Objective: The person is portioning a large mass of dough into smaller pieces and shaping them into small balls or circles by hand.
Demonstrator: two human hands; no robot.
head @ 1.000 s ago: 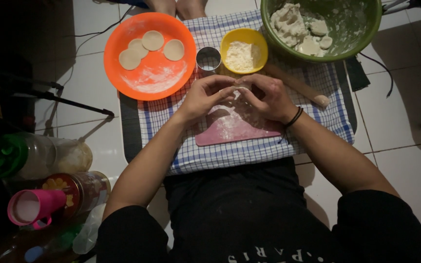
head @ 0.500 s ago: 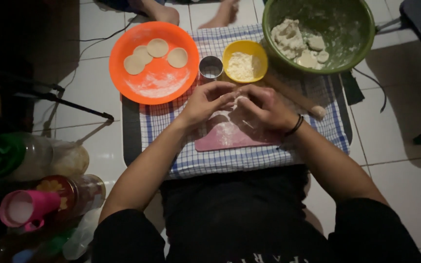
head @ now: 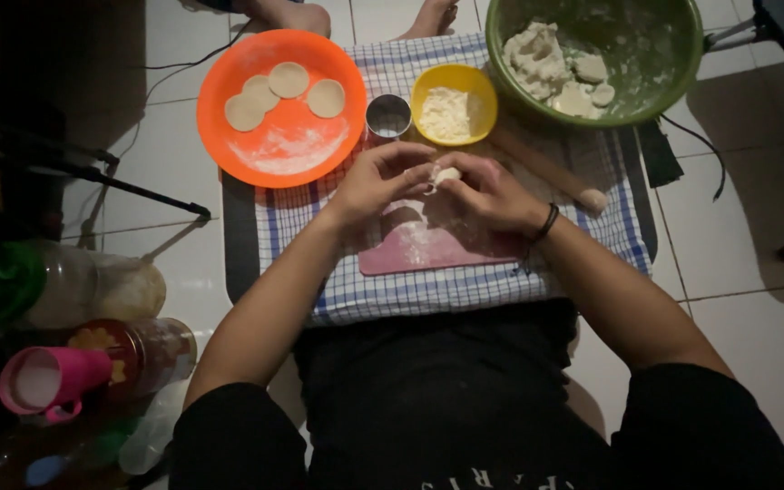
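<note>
We see three dough discs on the orange plate (head: 283, 145), flour in the yellow bowl (head: 454, 102), and dough in the green bowl (head: 596, 54). Left hand (head: 376, 181) and right hand (head: 490, 192) pinch the dough piece (head: 446, 174) above the pink board (head: 437, 249); its axis cannot be told.

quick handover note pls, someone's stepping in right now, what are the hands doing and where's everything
Left hand and right hand: both pinch one small dough piece above the floured pink board.
Orange plate: three flat dough rounds done.
Green bowl: a lump of dough plus a few portions left.
Yellow bowl with a white filling or flour, round metal cutter and rolling pin sit on the checked cloth.
</note>
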